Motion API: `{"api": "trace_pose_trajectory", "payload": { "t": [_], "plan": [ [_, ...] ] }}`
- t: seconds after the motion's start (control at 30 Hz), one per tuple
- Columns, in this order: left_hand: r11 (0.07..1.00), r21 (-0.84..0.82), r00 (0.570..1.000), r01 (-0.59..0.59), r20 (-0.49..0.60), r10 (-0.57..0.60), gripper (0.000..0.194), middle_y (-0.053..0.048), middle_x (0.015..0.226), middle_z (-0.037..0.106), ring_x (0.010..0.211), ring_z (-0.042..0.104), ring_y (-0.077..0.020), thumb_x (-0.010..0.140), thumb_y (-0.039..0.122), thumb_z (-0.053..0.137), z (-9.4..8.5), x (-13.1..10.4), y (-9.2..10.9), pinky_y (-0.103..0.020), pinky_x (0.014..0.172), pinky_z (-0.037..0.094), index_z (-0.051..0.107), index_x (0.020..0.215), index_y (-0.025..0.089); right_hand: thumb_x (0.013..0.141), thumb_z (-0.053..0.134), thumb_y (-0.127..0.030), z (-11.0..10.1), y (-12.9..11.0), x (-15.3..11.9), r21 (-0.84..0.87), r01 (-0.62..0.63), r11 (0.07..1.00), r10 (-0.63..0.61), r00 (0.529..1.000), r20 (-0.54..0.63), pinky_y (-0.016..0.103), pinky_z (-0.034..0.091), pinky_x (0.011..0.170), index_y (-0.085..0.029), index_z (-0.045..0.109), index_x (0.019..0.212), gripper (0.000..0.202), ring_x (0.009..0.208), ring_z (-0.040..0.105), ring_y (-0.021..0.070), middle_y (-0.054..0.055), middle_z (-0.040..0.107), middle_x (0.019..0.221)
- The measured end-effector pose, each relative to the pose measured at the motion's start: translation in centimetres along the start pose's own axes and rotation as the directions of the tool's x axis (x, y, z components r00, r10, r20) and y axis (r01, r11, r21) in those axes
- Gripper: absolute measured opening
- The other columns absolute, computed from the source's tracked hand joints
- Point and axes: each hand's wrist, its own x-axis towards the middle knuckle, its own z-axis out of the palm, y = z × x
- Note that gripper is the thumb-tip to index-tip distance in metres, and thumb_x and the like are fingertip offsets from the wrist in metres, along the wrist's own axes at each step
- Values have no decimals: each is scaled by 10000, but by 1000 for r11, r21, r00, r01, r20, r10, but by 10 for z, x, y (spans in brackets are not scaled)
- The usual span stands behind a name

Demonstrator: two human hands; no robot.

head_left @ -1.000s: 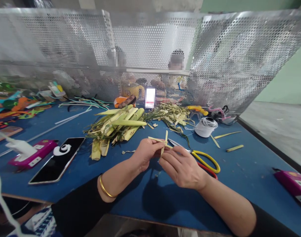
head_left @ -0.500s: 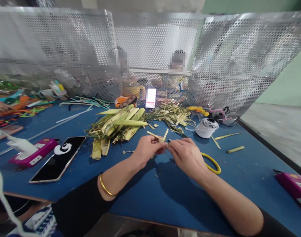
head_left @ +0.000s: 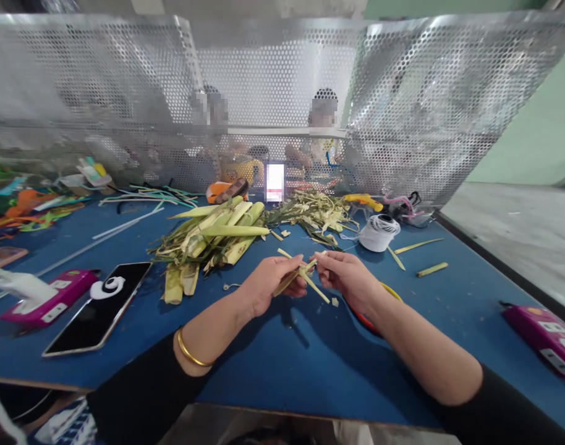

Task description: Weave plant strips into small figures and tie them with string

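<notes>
Pale green plant strips (head_left: 316,288), apparently husk, cross one another between my hands above the table. My left hand (head_left: 276,278) is closed on them from the left, with a wider brownish-green piece lying under its fingers. From the right, my right hand (head_left: 340,270) pinches the end of one strip between thumb and fingers. Below my right wrist lies a yellow and red looped handle (head_left: 366,321), partly covered by the forearm. A small pale scrap (head_left: 335,302) is just under the strips. Beyond my left hand lies a pile of green husks (head_left: 231,232).
A white thread spool (head_left: 378,235) stands beyond my right hand, near shredded husk (head_left: 317,213). Loose strips (head_left: 431,269) lie to the right. A phone (head_left: 97,309) and magenta boxes (head_left: 55,296) (head_left: 542,337) flank me. A perforated metal screen (head_left: 273,74) closes the back.
My hands have drawn slightly apart, and the crossed strips now show between them. My right hand has turned to pinch a strip end. The looped handle now lies lower, under my forearm.
</notes>
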Motion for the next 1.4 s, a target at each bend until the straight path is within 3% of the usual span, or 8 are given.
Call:
{"api": "trace_pose_trajectory", "payload": {
  "t": [0.4,0.57,0.67,0.77,0.93,1.1,1.27,1.4],
  "plan": [
    [976,206,995,-70,80,54,212,50,457,480,425,414,-69,667,339,727,1,0,-7,-218,466,360,696,710,134,698,662,-428,3,9,2,-202,284,937,-319,934,-163,244,365,479,-200,521,573,296,450,444,93,-47,497,498],
    [959,271,992,-88,115,58,245,55,444,457,423,402,-76,670,375,715,4,-5,-7,-220,461,355,698,703,133,782,623,-360,0,3,-2,-680,425,598,-598,801,-24,308,437,678,-214,682,857,174,781,610,194,54,681,848],
    [947,305,988,-100,143,58,266,46,441,455,425,406,-77,688,381,685,8,-6,-9,-215,452,345,621,568,152,832,595,-333,3,-1,-7,-729,515,450,-573,793,207,315,433,734,-221,711,783,168,785,612,185,47,699,825],
    [926,369,990,-86,135,38,342,30,441,470,419,414,-76,702,362,656,10,-6,-12,-216,452,337,512,459,169,805,630,-319,8,-1,-10,-667,523,531,-494,831,258,286,427,683,-210,691,714,155,702,593,156,17,673,728],
    [905,417,991,-86,126,36,338,22,440,485,408,416,-78,707,376,646,12,-7,-13,-223,454,324,525,469,170,751,633,-293,12,4,-12,-572,420,704,-444,890,106,258,416,616,-197,618,648,141,661,564,142,-7,630,685],
    [904,414,981,-108,194,28,323,13,479,533,441,448,-87,681,448,682,10,-7,-14,-224,475,349,629,554,157,733,612,-286,15,9,-12,-567,403,718,-519,853,-51,266,403,609,-203,572,621,145,641,539,147,-11,600,643],
    [936,341,988,-84,148,35,308,17,496,534,463,457,-82,712,447,684,8,-6,-12,-212,489,358,697,661,144,781,586,-329,6,4,-6,-602,448,661,-578,815,-28,297,433,700,-207,613,678,162,726,573,172,15,646,736],
    [982,181,995,-43,92,26,372,-4,581,592,469,474,-67,806,485,597,7,-6,-5,-199,491,361,724,811,136,783,606,-429,-9,-5,4,-542,399,739,-586,778,-227,318,449,739,-208,656,879,246,792,578,185,38,659,847]
  ]
}}
